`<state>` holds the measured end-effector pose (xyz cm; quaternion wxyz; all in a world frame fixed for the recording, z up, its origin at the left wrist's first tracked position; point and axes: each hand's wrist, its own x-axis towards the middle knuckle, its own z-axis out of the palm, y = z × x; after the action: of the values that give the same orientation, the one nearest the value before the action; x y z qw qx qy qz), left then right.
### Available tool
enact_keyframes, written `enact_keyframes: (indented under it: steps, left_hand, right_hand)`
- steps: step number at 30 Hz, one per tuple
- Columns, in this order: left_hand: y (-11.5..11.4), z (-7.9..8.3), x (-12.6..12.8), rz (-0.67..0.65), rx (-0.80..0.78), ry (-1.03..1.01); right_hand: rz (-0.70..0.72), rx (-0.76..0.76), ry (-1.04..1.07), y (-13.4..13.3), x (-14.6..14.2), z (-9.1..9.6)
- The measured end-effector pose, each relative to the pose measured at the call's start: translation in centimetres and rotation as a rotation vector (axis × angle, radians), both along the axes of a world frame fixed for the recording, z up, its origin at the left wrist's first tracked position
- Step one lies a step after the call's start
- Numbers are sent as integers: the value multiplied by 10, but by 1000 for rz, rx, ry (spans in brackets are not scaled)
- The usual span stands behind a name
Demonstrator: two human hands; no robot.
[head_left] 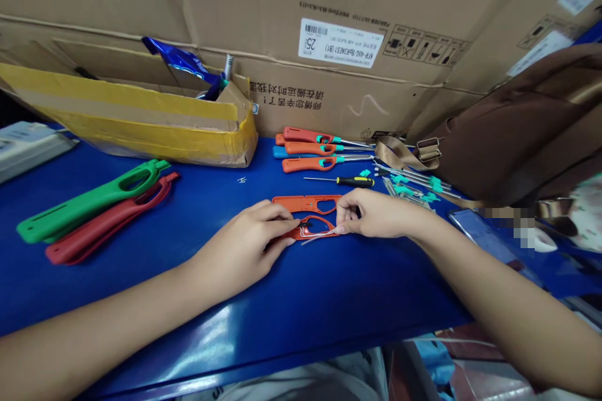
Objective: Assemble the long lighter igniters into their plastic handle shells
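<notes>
A hard tug could pull the thin white wire out of the orange plastic half-shell on the shiny blue table. Your left hand, palm down, pinches the half-shell's left end; your right hand, fingers curled, seems to pinch the wire at the right.

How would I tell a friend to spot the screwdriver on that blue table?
Start at the big cardboard wall behind the blue table, then come down to the lighters grouped in front of it. Between them and the open orange casing halves lies the screwdriver. Unlike those orange and blue lighters, its handle is black and yellow.
</notes>
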<state>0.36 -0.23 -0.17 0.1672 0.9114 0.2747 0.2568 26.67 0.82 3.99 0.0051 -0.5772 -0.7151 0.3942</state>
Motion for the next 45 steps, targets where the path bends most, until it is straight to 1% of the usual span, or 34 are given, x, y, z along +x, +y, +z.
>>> enact_keyframes:
  steps: [5, 10, 16, 19, 21, 23, 26, 27, 29, 30, 31, 32, 34, 36, 38, 41, 43, 45]
  left_hand:
    - [0, -1, -2, 4, -5, 30]
    - [-1, 2, -4, 10, 2, 53]
    - [0, 2, -4, 17, 37, 61]
    - [2, 1, -3, 20, 52, 54]
    - [2, 1, -3, 28, 51, 46]
    - [3, 1, -2, 37, 44, 35]
    - [3, 1, -2, 39, 36, 25]
    - [3, 0, -2, 38, 38, 25]
    - [3, 0, -2, 38, 43, 29]
    - [3, 0, -2, 37, 45, 30]
    - [2, 0, -2, 34, 46, 33]
    - [2, 0, -2, 33, 47, 35]
    - [1, 1, -2, 28, 49, 37]
    - [0, 1, -2, 28, 50, 39]
    - [0, 1, -3, 31, 48, 42]
    - [1, 0, -3, 33, 44, 47]
    - [0, 1, -2, 29, 43, 43]
    - [0, 2, -1, 27, 51, 22]
  right_hand:
    - [20, 61, -54, -3, -6, 7]
    - [27, 149, -93, -8, -9, 5]
    - [-11, 239, -28, -16, -4, -2]
    - [5, 252, 27, -18, -1, -5]
    - [10, 285, 54, -17, 2, -4]
    - [-4, 358, 76, -15, 6, 0]
    - [-84, 495, 76, -8, 19, 12]
    - [-148, 546, 41, -6, 26, 17]
    - [-295, 643, -154, -1, 43, 26]
    - [-363, 653, -302, 1, 52, 29]
    - [-444, 636, -462, 2, 62, 32]
    - [-477, 572, -597, 3, 71, 34]
    - [-492, 412, -771, 5, 87, 36]
    - [-470, 314, -823, 8, 96, 34]
    - [-444, 282, -825, 10, 100, 31]
    - [-435, 274, -825, 13, 98, 28]
    - [-464, 281, -841, 13, 95, 29]
    - [-517, 338, -853, 12, 93, 32]
